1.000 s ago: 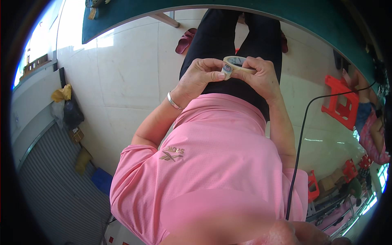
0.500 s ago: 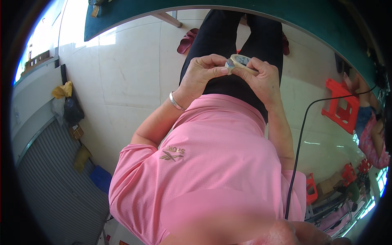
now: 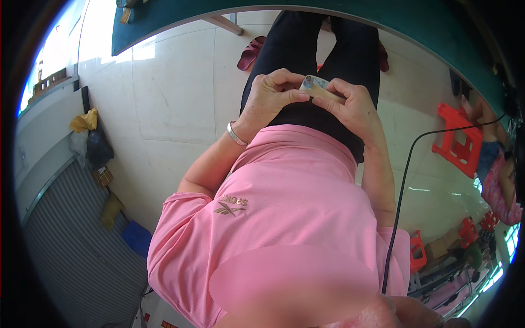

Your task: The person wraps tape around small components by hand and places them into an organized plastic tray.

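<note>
In front of my lap, both hands are on a cream-coloured roll of tape [image 3: 321, 94]. My left hand [image 3: 267, 101] is closed, its thumb and forefinger pinching the roll's left end. At that end shows a small shiny grey-blue piece [image 3: 308, 82]; I cannot make out whether it is part of the roll. My right hand [image 3: 354, 106] grips the right side of the roll between thumb and bent fingers. Those fingers cover part of the roll.
A green-topped table [image 3: 180, 24] runs across the far side, beyond my knees. Red plastic stools [image 3: 456, 139] stand on the right, near another person [image 3: 495, 175]. A black cable [image 3: 405, 169] hangs along my right side. Bags [image 3: 97, 145] lie by the left wall.
The roll has tilted in my hands: its round opening showed more before, and now its cream outer side faces me. Both hands have shifted only slightly.
</note>
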The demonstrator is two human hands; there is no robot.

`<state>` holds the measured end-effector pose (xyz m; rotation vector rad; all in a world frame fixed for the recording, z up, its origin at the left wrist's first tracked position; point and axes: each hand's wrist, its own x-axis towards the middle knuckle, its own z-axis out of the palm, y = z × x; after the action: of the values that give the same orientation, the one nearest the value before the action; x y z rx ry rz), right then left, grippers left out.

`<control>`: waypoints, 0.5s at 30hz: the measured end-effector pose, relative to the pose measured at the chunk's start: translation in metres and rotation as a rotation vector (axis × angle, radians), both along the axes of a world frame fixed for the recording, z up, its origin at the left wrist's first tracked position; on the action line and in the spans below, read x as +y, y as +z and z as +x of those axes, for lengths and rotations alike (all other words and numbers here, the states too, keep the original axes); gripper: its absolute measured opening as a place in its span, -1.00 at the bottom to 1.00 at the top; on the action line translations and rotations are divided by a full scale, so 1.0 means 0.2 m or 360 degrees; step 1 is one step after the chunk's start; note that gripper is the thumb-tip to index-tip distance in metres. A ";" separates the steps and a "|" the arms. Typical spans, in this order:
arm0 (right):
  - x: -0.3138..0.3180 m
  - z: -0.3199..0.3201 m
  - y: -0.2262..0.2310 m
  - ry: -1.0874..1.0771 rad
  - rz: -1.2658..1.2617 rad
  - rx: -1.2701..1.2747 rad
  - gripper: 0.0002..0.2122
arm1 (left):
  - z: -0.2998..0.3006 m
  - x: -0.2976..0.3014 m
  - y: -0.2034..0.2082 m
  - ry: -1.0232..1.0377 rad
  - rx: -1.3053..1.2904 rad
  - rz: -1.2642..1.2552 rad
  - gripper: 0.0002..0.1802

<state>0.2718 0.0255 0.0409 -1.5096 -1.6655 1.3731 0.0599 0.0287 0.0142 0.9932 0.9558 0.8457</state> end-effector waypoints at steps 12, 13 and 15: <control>0.00 -0.02 -0.05 -0.0063 0.0632 -0.0453 -0.59 | 0.02 -0.03 -0.02 0.0129 0.0120 0.0089 -0.73; 0.00 -0.02 -0.04 -0.0066 0.0632 -0.0452 -0.59 | 0.02 -0.04 -0.02 0.0140 0.0051 0.0062 -0.73; 0.01 -0.02 -0.03 -0.0107 0.0480 -0.0328 -0.59 | 0.02 -0.04 -0.02 0.0146 -0.0017 0.0036 -0.74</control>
<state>0.2671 0.0279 0.0340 -1.5509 -1.8308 0.9067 0.0639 0.0200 0.0095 0.9688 0.9905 0.9393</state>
